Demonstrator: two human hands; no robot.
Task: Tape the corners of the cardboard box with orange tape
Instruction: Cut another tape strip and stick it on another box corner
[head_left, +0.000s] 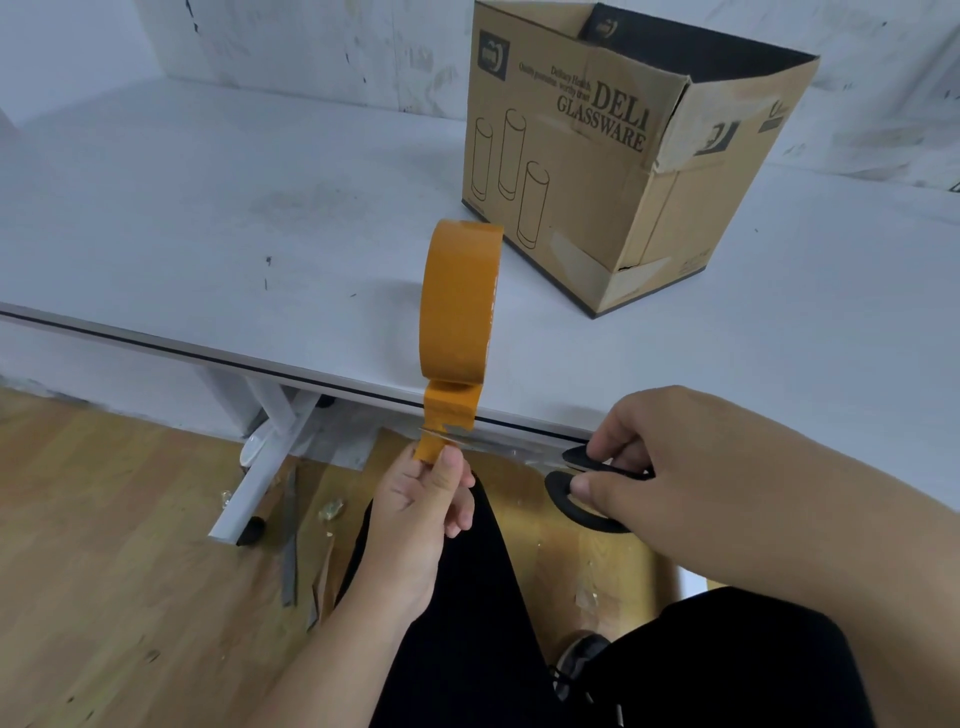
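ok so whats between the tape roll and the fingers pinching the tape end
In the head view, the scissors' blades cross the pulled strip between the orange tape roll and the left hand.

Tape roll: orange, pulled strip same orange. Cardboard box: tan-brown, black lettering and glass outlines, dark inside. Scissors: black handles, silver blades. Table: white, black line along its front edge. Floor: light wood grain. Trousers: black.
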